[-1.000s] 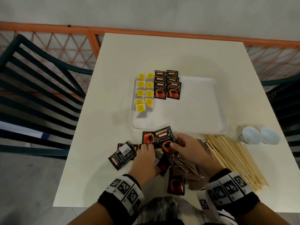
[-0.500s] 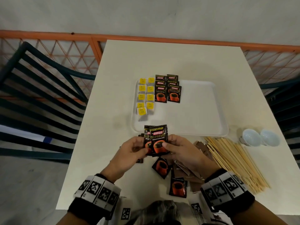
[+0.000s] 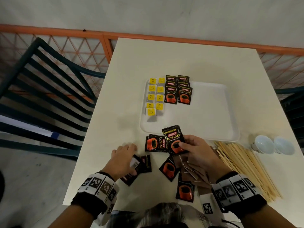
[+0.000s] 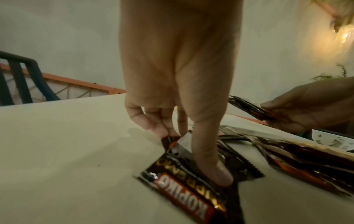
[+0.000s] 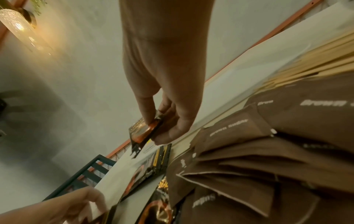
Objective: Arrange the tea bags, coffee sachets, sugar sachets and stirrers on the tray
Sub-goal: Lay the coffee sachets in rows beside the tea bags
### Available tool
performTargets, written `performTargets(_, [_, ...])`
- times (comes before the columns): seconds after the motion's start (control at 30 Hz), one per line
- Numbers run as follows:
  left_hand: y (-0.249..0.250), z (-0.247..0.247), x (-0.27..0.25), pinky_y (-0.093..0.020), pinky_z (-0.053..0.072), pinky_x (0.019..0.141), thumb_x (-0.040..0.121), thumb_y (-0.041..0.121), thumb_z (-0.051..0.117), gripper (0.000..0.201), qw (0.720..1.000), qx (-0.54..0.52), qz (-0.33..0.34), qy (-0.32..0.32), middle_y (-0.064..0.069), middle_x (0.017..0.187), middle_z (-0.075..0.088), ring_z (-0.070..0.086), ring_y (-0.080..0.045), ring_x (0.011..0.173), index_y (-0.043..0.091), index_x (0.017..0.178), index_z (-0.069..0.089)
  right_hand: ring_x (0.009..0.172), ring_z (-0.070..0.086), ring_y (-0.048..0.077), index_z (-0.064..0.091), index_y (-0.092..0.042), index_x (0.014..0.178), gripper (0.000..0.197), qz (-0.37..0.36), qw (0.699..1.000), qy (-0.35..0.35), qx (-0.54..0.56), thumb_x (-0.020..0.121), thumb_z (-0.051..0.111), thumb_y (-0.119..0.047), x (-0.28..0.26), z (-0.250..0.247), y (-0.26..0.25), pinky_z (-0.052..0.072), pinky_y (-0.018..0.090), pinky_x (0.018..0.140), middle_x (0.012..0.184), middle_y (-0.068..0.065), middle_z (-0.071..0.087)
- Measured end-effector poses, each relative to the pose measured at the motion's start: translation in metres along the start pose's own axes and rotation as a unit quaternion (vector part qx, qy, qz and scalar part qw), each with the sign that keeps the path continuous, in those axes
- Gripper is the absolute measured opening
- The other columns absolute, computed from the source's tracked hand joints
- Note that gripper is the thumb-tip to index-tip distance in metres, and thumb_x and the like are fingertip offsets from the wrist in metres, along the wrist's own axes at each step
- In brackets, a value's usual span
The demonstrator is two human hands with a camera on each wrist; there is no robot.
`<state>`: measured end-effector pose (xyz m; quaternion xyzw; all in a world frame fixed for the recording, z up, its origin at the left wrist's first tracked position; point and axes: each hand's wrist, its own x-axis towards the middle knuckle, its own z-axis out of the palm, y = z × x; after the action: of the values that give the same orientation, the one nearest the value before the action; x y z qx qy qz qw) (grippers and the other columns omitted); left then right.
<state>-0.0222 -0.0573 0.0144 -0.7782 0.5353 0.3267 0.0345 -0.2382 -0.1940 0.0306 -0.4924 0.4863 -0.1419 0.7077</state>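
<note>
Left hand (image 3: 122, 159) now down pinching table sachet (image 4: 184, 178); right hand's (image 3: 195, 150) grip alone around lifted coffee sachets (image 3: 174, 140).

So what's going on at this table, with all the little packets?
A person is sorting drink supplies onto a white tray. Yellow-tagged tea bags and some coffee sachets already sit in rows at its far left. The right hand holds a small stack of coffee sachets above the table, while the left hand pinches a loose sachet from the pile. Brown sugar sachets and wooden stirrers wait beside the tray.
</note>
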Motion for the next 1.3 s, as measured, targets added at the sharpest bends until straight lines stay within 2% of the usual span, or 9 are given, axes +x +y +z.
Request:
performTargets(0.13, [-0.001, -0.009, -0.008, -0.032, 0.032, 0.092, 0.076, 0.041, 0.069, 0.05, 0.997, 0.025, -0.011, -0.075, -0.001, 0.108, 0.042, 0.039, -0.021, 0.11, 0.016, 0.115, 0.049, 0.082, 0.07, 0.019, 0.062, -0.005, 0.104, 0.017, 0.007, 1.0, 0.006, -0.006, 0.089, 0.055, -0.002, -0.001, 0.001, 0.002, 0.058, 0.03, 0.071, 0.096, 0.012, 0.07])
performTargets(0.23, [-0.005, -0.027, -0.015, -0.024, 0.038, 0.073, 0.086, 0.034, 0.061, 0.029, 0.985, -0.154, 0.014, -0.079, 0.0, 0.093, 0.053, 0.049, -0.014, 0.087, 0.014, 0.104, 0.05, 0.081, 0.071, 0.018, 0.062, -0.004, 0.102, 0.015, 0.008, 1.0, -0.009, 0.025, 0.089, 0.054, -0.003, -0.002, -0.001, 0.0, 0.057, 0.028, 0.067, 0.093, 0.011, 0.071])
performTargets(0.43, [0.023, -0.053, -0.01, -0.019, 0.049, 0.067, 0.081, 0.014, 0.067, 0.019, 0.849, -0.523, 0.03, 0.072, -0.002, 0.083, 0.072, 0.066, -0.011, 0.075, 0.018, 0.095, 0.056, 0.093, 0.067, 0.022, 0.07, -0.019, 0.076, 0.011, -0.026, 0.99, -0.085, 0.112, 0.081, 0.06, -0.019, -0.008, 0.009, -0.019, 0.054, 0.035, 0.082, 0.096, 0.009, 0.071])
performTargets(0.53, [0.038, -0.054, -0.002, -0.023, 0.049, 0.068, 0.079, 0.008, 0.068, 0.022, 0.818, -0.568, 0.043, 0.082, -0.006, 0.081, 0.073, 0.065, -0.013, 0.07, 0.017, 0.093, 0.054, 0.094, 0.066, 0.022, 0.063, -0.009, 0.092, 0.018, -0.039, 0.982, -0.105, 0.155, 0.079, 0.058, -0.02, -0.007, 0.016, -0.031, 0.057, 0.034, 0.079, 0.1, 0.011, 0.068])
performTargets(0.77, [0.061, -0.056, 0.004, -0.012, 0.047, 0.058, 0.083, 0.005, 0.063, 0.013, 0.833, -0.537, 0.088, 0.098, 0.005, 0.07, 0.073, 0.066, -0.006, 0.065, 0.012, 0.093, 0.058, 0.108, 0.063, 0.03, 0.055, -0.004, 0.12, 0.071, -0.051, 0.944, -0.123, 0.301, 0.061, 0.082, -0.031, -0.006, 0.009, -0.045, 0.054, 0.047, 0.087, 0.115, 0.014, 0.067])
performTargets(1.0, [0.082, -0.059, 0.009, -0.042, 0.053, 0.064, 0.079, 0.014, 0.07, 0.018, 0.861, -0.491, 0.087, 0.102, -0.015, 0.087, 0.072, 0.063, -0.033, 0.069, 0.018, 0.096, 0.068, 0.099, 0.065, 0.027, 0.044, -0.008, 0.117, 0.026, -0.063, 0.969, -0.079, 0.226, 0.091, 0.047, -0.007, -0.003, 0.013, -0.049, 0.057, 0.042, 0.081, 0.108, 0.012, 0.067])
performTargets(1.13, [0.08, -0.063, 0.013, -0.032, 0.052, 0.06, 0.072, 0.018, 0.076, 0.017, 0.859, -0.489, 0.081, 0.13, 0.007, 0.065, 0.069, 0.064, -0.019, 0.062, 0.031, 0.065, 0.068, 0.093, 0.068, 0.022, 0.042, -0.01, 0.111, 0.021, -0.08, 0.973, -0.053, 0.208, 0.092, 0.047, -0.002, 0.002, 0.011, -0.055, 0.059, 0.04, 0.077, 0.106, 0.012, 0.066])
performTargets(1.23, [0.08, -0.066, 0.016, -0.044, 0.054, 0.066, 0.073, 0.016, 0.076, 0.013, 0.842, -0.515, 0.082, 0.137, 0.0, 0.076, 0.073, 0.066, -0.033, 0.07, 0.025, 0.081, 0.069, 0.093, 0.069, 0.022, 0.043, -0.011, 0.111, 0.021, -0.088, 0.97, -0.055, 0.218, 0.092, 0.046, -0.001, 0.004, 0.011, -0.057, 0.058, 0.043, 0.078, 0.106, 0.009, 0.067])
performTargets(1.3, [0.082, -0.066, 0.016, -0.034, 0.054, 0.063, 0.076, 0.016, 0.073, 0.015, 0.838, -0.513, 0.103, 0.153, 0.004, 0.072, 0.073, 0.067, -0.024, 0.068, 0.024, 0.087, 0.067, 0.092, 0.069, 0.02, 0.045, -0.013, 0.108, 0.02, -0.092, 0.968, -0.056, 0.229, 0.092, 0.046, -0.001, 0.005, 0.011, -0.059, 0.058, 0.043, 0.078, 0.102, 0.007, 0.069])
